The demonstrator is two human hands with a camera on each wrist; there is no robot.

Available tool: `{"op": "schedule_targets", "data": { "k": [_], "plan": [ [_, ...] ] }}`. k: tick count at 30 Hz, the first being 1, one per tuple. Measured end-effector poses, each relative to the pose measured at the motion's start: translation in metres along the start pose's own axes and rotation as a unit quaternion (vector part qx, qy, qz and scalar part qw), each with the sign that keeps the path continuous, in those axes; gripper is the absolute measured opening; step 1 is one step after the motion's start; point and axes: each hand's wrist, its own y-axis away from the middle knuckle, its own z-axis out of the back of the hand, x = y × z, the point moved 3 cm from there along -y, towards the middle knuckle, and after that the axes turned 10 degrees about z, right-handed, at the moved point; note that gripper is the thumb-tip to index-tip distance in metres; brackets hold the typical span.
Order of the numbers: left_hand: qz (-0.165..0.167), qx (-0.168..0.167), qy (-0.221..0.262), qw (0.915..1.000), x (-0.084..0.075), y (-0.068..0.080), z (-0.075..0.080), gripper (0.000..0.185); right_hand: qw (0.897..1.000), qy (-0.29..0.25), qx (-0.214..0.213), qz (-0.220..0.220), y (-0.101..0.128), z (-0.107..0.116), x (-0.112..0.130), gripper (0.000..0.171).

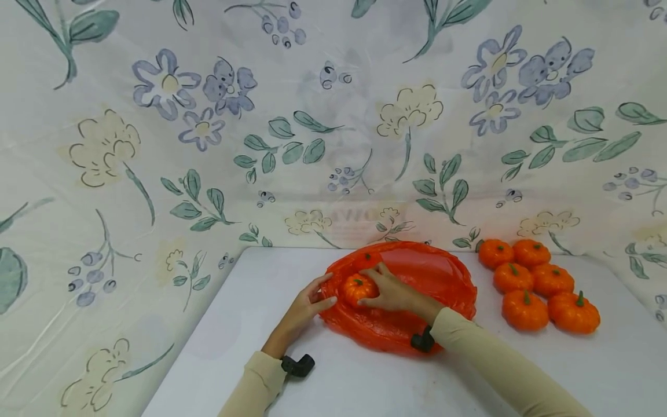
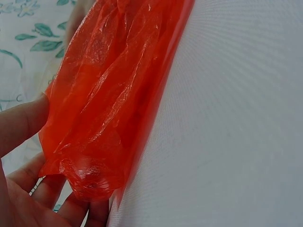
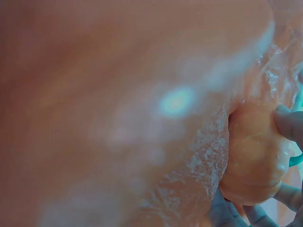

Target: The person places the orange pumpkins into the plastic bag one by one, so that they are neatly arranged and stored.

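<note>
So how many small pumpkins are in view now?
8: six in a cluster on the table right of the red bag, one inside the bag, one in the right hand. More may hide inside.

a white tabletop [image 1: 208, 347] with a plain matte surface fills the lower part of the head view, its far edge running straight across and its left edge slanting toward the camera. behind and around it hangs a pale floral cloth [image 1: 219, 145] that serves as the backdrop, printed with blue-grey flowers, cream blossoms outlined in dark lines and green leafy stems. the cloth drapes down past the left edge of the tabletop and rises on the right side too, showing soft folds and creases. the light is even and diffuse, with only faint shadows.
</note>
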Motion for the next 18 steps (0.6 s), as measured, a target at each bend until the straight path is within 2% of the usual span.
{"op": "schedule_targets", "data": {
  "k": [18],
  "plan": [
    [-0.011, 0.005, -0.011, 0.9999, 0.0002, 0.0017, 0.0009, 0.064, 1.0, -0.019, -0.007, 0.004, 0.004, -0.0038, -0.0015, 0.079]
  ]
}}
